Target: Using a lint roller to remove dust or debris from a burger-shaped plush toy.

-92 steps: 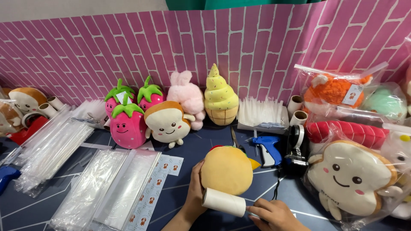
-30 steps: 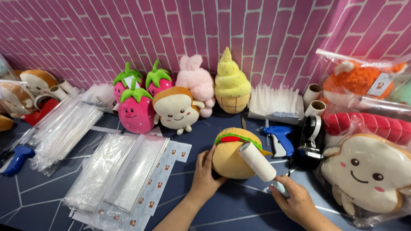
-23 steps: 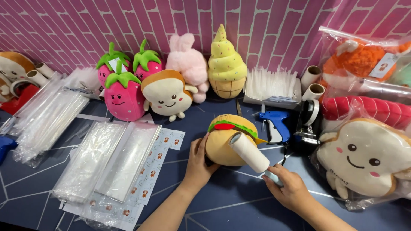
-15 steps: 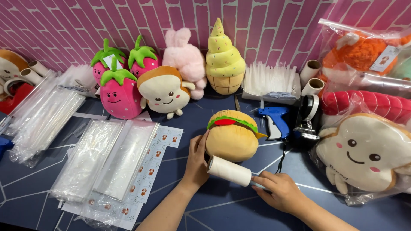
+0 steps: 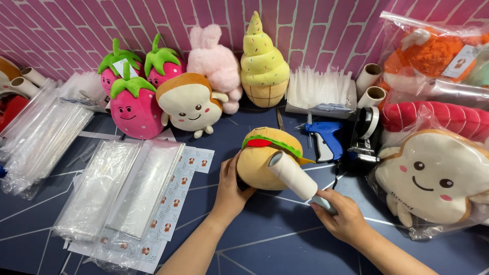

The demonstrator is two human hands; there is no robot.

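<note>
A round tan burger-shaped plush toy (image 5: 262, 163) is steadied between the hands, cupped on its side by the left hand (image 5: 230, 189). A white cylindrical lint roller (image 5: 292, 174) is pressed against it, its handle clasped by the right hand (image 5: 342, 218). Beyond the right hand, a blue plastic tagging gun (image 5: 326, 138) is seen.

Handle of lint roller (image 5: 293, 175) buried in right hand (image 5: 342, 217); left hand (image 5: 230, 187) hides near left side of burger plush (image 5: 265, 160); orange plush in bag (image 5: 433, 51) cut by right edge, kind unclear; its tag too small to tell; brown plush (image 5: 6, 74) and red object (image 5: 9, 109) cropped at left edge; sticker sheet (image 5: 175, 196) pictures too small; both forearms leave bottom edge.
</note>
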